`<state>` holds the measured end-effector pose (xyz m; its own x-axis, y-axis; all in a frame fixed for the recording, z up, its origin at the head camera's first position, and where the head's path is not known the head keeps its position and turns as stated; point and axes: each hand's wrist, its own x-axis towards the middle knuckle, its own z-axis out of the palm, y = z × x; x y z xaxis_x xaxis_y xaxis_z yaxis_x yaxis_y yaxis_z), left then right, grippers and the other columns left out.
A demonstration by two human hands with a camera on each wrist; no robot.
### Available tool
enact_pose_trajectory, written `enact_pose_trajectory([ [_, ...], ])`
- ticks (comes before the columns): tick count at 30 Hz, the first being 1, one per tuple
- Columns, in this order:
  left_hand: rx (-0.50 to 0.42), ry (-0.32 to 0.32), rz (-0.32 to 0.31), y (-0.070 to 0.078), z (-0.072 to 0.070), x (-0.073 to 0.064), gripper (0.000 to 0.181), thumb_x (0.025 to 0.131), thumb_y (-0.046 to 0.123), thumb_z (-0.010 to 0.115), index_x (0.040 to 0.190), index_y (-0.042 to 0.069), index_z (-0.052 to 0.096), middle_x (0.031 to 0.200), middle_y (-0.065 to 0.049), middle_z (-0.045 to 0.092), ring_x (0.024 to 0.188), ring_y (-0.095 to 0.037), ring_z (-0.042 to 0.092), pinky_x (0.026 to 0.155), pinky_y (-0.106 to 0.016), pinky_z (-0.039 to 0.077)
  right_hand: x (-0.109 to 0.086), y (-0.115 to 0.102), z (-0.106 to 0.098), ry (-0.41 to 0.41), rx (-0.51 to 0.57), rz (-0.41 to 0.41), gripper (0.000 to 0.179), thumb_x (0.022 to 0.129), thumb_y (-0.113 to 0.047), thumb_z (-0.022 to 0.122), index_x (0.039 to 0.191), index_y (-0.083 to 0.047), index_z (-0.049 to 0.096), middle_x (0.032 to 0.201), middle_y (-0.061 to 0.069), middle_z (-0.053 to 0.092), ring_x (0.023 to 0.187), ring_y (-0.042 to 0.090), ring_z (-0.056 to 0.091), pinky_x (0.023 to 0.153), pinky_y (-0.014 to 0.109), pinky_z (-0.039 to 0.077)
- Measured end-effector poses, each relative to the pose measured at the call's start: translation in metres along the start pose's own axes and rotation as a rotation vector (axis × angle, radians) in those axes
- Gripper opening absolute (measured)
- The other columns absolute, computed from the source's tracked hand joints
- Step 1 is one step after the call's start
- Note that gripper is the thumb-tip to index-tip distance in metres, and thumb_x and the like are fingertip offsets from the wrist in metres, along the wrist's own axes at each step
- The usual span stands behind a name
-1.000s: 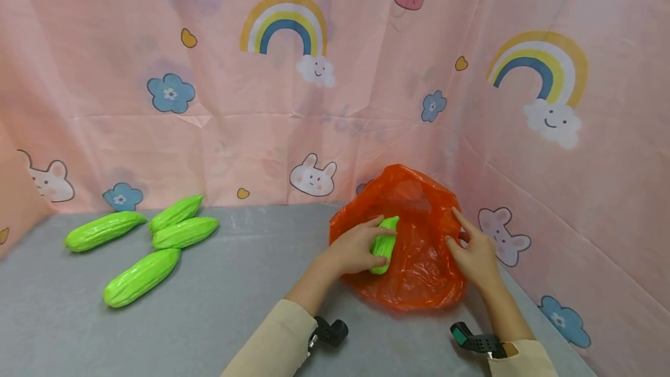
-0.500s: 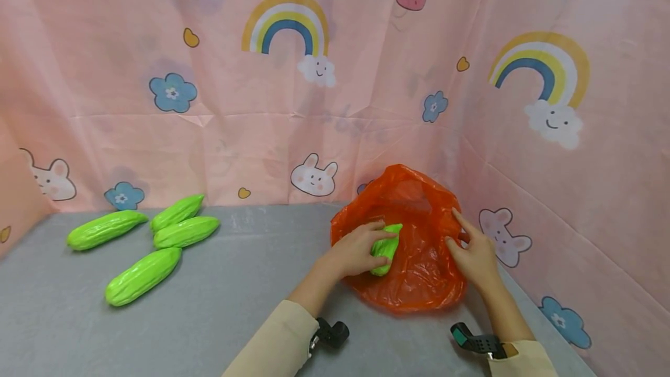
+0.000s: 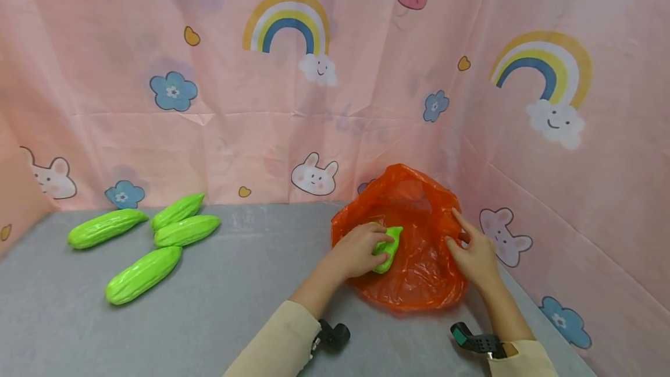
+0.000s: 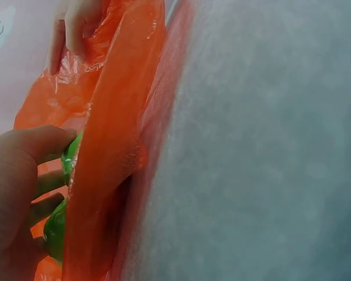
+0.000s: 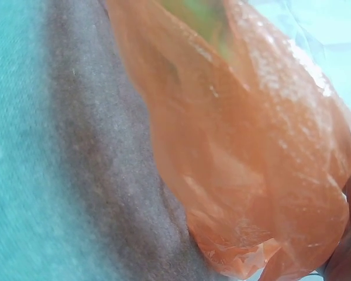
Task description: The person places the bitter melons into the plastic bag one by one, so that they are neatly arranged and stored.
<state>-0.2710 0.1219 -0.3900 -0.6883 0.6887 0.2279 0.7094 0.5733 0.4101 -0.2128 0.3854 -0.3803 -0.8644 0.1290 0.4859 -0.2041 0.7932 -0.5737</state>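
An orange-red plastic bag stands on the table with its mouth spread wide toward me. My left hand reaches into the bag's left side and grips a bright green, ribbed cucumber, its pointed tip facing up and away. Fingers hide much of it. The left wrist view has green skin of the cucumber between the fingers, partly behind the bag's edge. At the right rim, my right hand pinches the plastic between thumb and fingers. Through the bag, a blurred green patch appears in the right wrist view.
Several more green cucumbers lie on the grey table to the left. A pink printed cloth hangs behind the table, and another cloth side runs close by the bag and right hand.
My left hand has moved slightly, and the cucumber in it has tilted and sunk a little lower in the bag. The right hand keeps its place on the rim.
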Motion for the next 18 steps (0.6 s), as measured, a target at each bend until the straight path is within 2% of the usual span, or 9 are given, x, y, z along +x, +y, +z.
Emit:
enact_pose_trajectory([
  [7, 0.037, -0.002, -0.011, 0.0001, 0.0041, 0.0015, 0.039, 0.099, 0.034, 0.063, 0.137, 0.023, 0.065, 0.151, -0.001, 0.056, 0.146, -0.021, 0.044, 0.124, -0.041, 0.033, 0.0000, 0.0000, 0.0008, 0.005, -0.001, -0.002, 0.061, 0.093, -0.005, 0.063, 0.152, -0.007, 0.045, 0.128, 0.033, 0.064, 0.104, 0.052, 0.069, 0.066, 0.022, 0.060],
  [12, 0.037, 0.014, -0.011, 0.0010, 0.0035, 0.0010, 0.038, 0.099, 0.033, 0.064, 0.135, 0.022, 0.066, 0.150, -0.002, 0.056, 0.145, -0.021, 0.044, 0.124, -0.041, 0.032, 0.0002, 0.0012, 0.0014, 0.008, 0.006, -0.009, 0.061, 0.093, -0.005, 0.063, 0.152, -0.006, 0.045, 0.127, 0.033, 0.064, 0.104, 0.052, 0.069, 0.069, 0.032, 0.063],
  [15, 0.052, 0.026, 0.008, 0.0024, 0.0020, 0.0010, 0.037, 0.099, 0.032, 0.064, 0.134, 0.021, 0.068, 0.150, -0.004, 0.055, 0.146, -0.021, 0.043, 0.125, -0.040, 0.031, 0.0004, 0.0021, 0.0013, 0.012, 0.003, -0.015, 0.062, 0.092, -0.004, 0.063, 0.151, -0.005, 0.046, 0.126, 0.035, 0.064, 0.104, 0.053, 0.069, 0.069, 0.022, 0.060],
  [18, 0.072, 0.045, 0.028, 0.0037, -0.0010, 0.0007, 0.035, 0.099, 0.032, 0.064, 0.133, 0.021, 0.068, 0.151, -0.005, 0.054, 0.147, -0.021, 0.042, 0.125, -0.037, 0.031, 0.0009, 0.0027, 0.0017, 0.013, 0.000, -0.015, 0.062, 0.092, -0.004, 0.063, 0.151, -0.004, 0.046, 0.124, 0.036, 0.064, 0.104, 0.053, 0.068, 0.067, 0.009, 0.050],
])
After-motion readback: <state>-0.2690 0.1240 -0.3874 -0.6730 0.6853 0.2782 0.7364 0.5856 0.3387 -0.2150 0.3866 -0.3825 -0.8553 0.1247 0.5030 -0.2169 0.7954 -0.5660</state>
